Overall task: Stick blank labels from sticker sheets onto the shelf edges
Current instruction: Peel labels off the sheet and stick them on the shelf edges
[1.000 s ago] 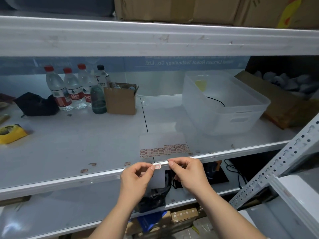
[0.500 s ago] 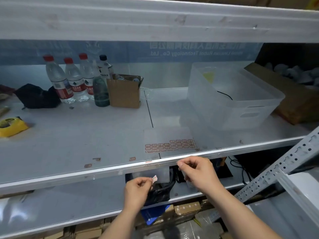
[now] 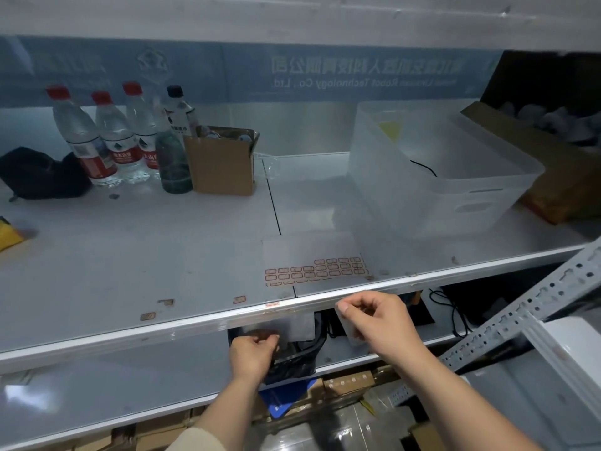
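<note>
Red-bordered rectangular label [image 3: 272,305] on glossy shelf edge [image 3: 195,323], curled hands below

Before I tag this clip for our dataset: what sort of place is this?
Probably a storeroom or workshop stockroom: metal shelving holding water bottles, a clear plastic bin and cardboard boxes.

shelf [image 3: 130,255] | sticker sheet [image 3: 312,258], bottles [image 3: 113,138], bin [image 3: 455,183], box [image 3: 221,164]

dim, cool light | soft blur | wide-angle bending at edges
</note>
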Motion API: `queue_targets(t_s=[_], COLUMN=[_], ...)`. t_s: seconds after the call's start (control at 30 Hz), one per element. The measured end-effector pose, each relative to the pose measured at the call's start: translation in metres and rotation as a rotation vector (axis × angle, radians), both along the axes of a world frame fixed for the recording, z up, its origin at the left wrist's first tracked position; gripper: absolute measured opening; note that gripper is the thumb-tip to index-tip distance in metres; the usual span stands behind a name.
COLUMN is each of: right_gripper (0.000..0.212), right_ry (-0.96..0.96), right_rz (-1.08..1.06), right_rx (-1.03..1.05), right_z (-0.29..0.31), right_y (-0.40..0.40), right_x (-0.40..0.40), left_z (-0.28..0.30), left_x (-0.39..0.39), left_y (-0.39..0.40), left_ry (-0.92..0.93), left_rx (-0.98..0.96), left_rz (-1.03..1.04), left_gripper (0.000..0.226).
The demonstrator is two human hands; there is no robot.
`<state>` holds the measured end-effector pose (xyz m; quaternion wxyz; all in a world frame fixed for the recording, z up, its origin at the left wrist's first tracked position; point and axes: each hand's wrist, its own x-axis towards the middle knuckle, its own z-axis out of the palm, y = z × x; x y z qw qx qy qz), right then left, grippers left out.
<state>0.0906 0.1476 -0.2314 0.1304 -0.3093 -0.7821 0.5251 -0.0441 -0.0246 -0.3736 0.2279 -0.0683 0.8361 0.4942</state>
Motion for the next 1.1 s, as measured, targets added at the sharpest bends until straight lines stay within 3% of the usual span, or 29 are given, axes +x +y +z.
queue_targets(t_s=[0.23, 0.47, 0.53, 0.63, 0.73, 0.83, 0.9, 0.97, 1.1], right_gripper=[0.009, 0.008, 0.006, 0.007, 0.012, 0.012, 0.01, 0.023, 0.047], right_ry=[-0.014, -0.022, -0.015, -0.006, -0.027, -0.052, -0.059, -0.109, -0.256], right_rz=[0.005, 0.001, 0.0, -0.005, -0.009, -0.015, -0.007, 0.029, 0.184], right_rx=[-0.006, 0.0, -0.002, 0.016, 0.08, 0.24, 0.351, 0.475, 0.714], right_z=[-0.006, -0.008, -0.007, -0.006, -0.004, 0.002, 0.005, 0.007, 0.007], right_y=[0.004, 0.01, 0.013, 0.018, 0.024, 0.03, 0.033, 0.036, 0.033], right_x=[-0.005, -0.01, -0.013, -0.017, -0.02, -0.021, -0.024, -0.028, -0.033], left_z=[-0.009, -0.012, -0.006, 0.014, 0.046, 0.086, 0.112, 0.133, 0.152], left_x=[-0.011, -0.016, -0.011, 0.006, 0.016, 0.023, 0.023, 0.02, -0.006], left_y=[0.003, -0.005, -0.011, -0.019, -0.022, -0.019, -0.015, -0.008, 0.006], left_ry=[-0.027, -0.022, 0.028, 0.084, 0.245, 0.503, 0.704, 0.85, 0.875], left_rx=[0.017, 0.013, 0.023, 0.082, 0.084, 0.069, 0.123, 0.152, -0.079], left_rz=[-0.015, 0.013, -0.051, -0.318, -0.576, -0.664, -0.633, -0.551, -0.373], left_gripper=[0.012, 0.016, 0.021, 0.016, 0.009, 0.011, 0.014, 0.013, 0.019])
